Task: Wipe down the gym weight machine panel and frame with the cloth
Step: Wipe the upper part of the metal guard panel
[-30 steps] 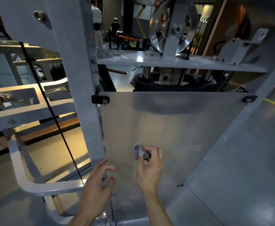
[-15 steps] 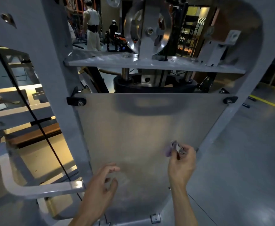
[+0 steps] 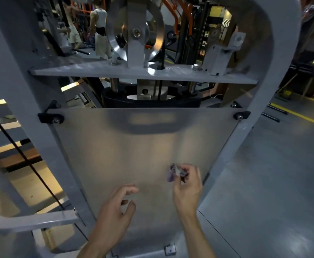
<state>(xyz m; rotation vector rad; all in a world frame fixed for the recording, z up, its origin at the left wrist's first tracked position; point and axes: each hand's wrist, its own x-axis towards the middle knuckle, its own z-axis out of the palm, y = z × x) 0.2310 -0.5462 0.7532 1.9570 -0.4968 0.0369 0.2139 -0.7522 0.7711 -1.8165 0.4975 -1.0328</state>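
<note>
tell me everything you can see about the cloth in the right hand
The cloth is a small purple piece, bunched into a crumpled wad with a paler fold showing. It looks like soft fabric. The right hand pinches it at the fingertips, which cover part of it, and holds it at the lower right of the brushed metal panel. Whether it actually presses on the panel cannot be told. The left hand is apart from it.

Cloth [image 3: 173,172] seemingly against panel [image 3: 134,149]
</note>
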